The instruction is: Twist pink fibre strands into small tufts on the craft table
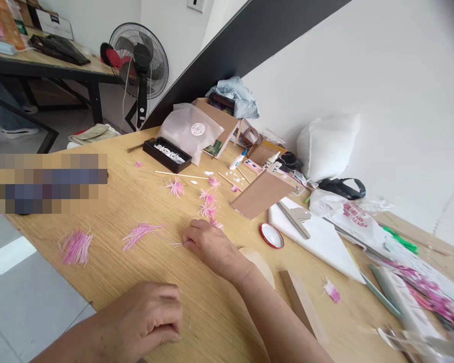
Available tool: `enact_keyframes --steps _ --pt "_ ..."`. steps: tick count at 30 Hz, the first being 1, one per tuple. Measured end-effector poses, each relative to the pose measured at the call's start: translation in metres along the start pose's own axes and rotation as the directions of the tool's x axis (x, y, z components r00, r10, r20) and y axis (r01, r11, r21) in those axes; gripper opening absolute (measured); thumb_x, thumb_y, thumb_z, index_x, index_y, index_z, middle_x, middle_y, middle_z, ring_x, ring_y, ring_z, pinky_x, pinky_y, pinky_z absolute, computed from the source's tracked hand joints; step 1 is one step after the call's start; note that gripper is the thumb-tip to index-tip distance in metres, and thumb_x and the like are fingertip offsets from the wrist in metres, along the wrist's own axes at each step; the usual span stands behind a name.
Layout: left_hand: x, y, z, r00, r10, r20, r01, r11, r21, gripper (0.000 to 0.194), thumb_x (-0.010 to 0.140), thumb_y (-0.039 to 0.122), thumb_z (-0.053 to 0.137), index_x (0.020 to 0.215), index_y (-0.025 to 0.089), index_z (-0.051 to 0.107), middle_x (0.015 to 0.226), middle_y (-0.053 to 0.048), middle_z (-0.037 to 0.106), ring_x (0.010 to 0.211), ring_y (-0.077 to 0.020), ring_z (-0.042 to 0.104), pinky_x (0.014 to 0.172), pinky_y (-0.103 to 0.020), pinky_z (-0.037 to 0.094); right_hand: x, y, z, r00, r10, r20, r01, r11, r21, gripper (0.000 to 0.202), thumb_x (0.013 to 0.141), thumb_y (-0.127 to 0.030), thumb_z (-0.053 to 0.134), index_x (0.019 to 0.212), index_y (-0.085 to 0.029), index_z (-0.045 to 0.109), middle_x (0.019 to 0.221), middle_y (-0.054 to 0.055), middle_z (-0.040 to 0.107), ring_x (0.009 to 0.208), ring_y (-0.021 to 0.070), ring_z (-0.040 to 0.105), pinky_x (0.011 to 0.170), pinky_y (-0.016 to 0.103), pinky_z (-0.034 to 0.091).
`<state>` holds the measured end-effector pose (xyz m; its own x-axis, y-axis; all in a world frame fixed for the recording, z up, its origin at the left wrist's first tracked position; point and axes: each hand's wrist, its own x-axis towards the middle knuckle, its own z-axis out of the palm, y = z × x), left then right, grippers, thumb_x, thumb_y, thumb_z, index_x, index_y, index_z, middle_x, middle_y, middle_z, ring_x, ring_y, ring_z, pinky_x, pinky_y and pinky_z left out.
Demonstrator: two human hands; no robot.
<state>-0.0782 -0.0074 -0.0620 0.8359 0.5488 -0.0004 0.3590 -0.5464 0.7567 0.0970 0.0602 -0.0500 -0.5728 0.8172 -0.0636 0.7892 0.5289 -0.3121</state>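
Wooden worktop (109, 275) running beside a white wall (393, 75)

Pale wood is filling much of the view, with a black fan (142, 55) standing beyond it at eleven o'clock. Directions are taking the right hand (214, 248) as the clock's centre. That hand is pinching a thin, pale strand (176, 244) at its fingertips, which are pointing toward nine o'clock. Between seven and eight o'clock, the left hand (155, 312) is curling its fingers inward; I cannot tell whether it is gripping anything. At nine o'clock, a pink-and-white fringe bundle (140, 235) is lying flat, and a thicker bundle (76, 247) is lying farther out. Toward twelve, pink tufts (207, 196) are trailing away just beyond the knuckles. A black tray (151, 149) is holding white pieces (167, 151) at eleven, while a red-rimmed lid (271, 235) is resting near three o'clock.
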Motion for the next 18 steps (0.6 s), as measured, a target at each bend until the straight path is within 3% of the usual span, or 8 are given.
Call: enact_keyframes --steps 5,10,14,18 --pt "0.0 0.001 0.001 1.0 -0.027 -0.009 0.027 1.0 0.006 0.027 0.082 0.006 0.051 0.06 0.016 0.039 0.066 0.005 0.045 0.066 -0.0088 0.047 0.058 -0.018 0.032 -0.004 -0.001 0.003 0.996 0.079 -0.051 -0.076 0.995 0.069 0.021 0.077 -0.002 0.044 0.062 -0.017 0.05 0.068 0.001 0.048 0.066 0.0132 0.042 0.065 0.026 0.034" --pt "-0.002 0.001 0.004 0.998 -0.048 -0.046 0.049 0.999 0.015 0.024 0.079 0.003 0.049 0.06 0.016 0.042 0.066 0.005 0.046 0.064 -0.0087 0.047 0.056 -0.018 0.032 -0.025 0.004 -0.014 0.959 0.244 -0.147 -0.21 0.955 0.21 0.016 0.075 -0.005 0.046 0.065 -0.018 0.048 0.068 -0.001 0.052 0.063 0.0113 0.046 0.061 0.023 0.036" --pt "-0.002 -0.004 0.012 0.991 -0.08 -0.111 0.081 0.997 0.006 0.022 0.075 0.001 0.046 0.06 0.017 0.043 0.065 0.004 0.047 0.062 -0.0089 0.047 0.055 -0.019 0.031 -0.057 0.013 -0.027 0.891 0.402 -0.212 -0.326 0.89 0.318 0.014 0.076 -0.012 0.045 0.064 -0.019 0.048 0.063 -0.002 0.052 0.058 0.0107 0.046 0.053 0.021 0.036" --pt "-0.001 -0.004 0.021 0.961 -0.141 -0.237 0.149 0.989 0.017 0.021 0.078 0.008 0.041 0.06 0.017 0.043 0.063 0.004 0.046 0.059 -0.0098 0.046 0.054 -0.02 0.031 -0.105 0.013 -0.044 0.784 0.554 -0.28 -0.427 0.809 0.404 0.015 0.079 -0.023 0.041 0.067 -0.019 0.05 0.059 -0.002 0.047 0.054 0.0116 0.044 0.048 0.022 0.034"
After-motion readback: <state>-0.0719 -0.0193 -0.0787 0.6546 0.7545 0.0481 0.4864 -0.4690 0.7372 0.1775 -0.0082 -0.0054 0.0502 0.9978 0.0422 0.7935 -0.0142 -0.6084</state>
